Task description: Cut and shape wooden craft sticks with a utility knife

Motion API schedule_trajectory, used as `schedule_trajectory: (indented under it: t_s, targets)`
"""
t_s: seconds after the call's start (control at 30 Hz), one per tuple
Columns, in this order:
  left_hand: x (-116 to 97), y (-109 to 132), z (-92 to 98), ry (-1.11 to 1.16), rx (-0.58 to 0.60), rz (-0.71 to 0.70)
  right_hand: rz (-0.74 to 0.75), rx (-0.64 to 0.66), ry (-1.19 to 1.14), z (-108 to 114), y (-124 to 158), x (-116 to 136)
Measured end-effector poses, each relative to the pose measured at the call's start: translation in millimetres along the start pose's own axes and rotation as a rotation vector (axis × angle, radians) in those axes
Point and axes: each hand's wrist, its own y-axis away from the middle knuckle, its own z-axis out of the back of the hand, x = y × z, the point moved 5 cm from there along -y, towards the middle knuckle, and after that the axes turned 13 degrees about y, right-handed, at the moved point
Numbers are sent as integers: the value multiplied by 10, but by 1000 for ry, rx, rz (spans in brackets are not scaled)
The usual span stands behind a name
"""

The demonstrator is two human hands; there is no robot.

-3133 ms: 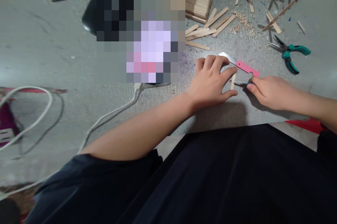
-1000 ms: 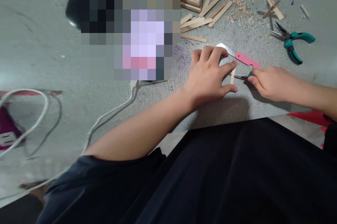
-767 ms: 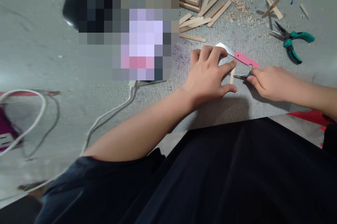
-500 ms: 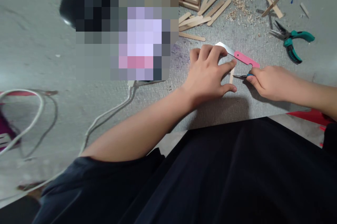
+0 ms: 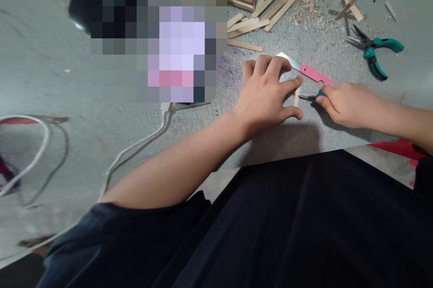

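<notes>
Flat, left hand (image 5: 267, 96) with spread fingers pins wooden stick (image 5: 297, 97) between forefinger and thumb, right hand (image 5: 345, 105) pinching small blade (image 5: 308, 97) against it, on grey mat (image 5: 304, 139).

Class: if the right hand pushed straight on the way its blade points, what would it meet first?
The stick under the left hand; the blade tip seems nearly on it, depth unclear.

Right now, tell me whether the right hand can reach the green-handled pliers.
Probably yes: the pliers lie beyond the right hand, only bare mat between, though it grips a thin blue-handled tool.
</notes>
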Motion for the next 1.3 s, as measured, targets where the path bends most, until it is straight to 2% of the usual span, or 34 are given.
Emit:
schedule_trajectory:
  t_s: [0.6,1.3]
  targets:
    - [47,4,-49,-51,36,-31,-3,46,17,45,-10,10]
    - [18,8,-64,-108,26,-18,22,3,-1,16,-8,-17]
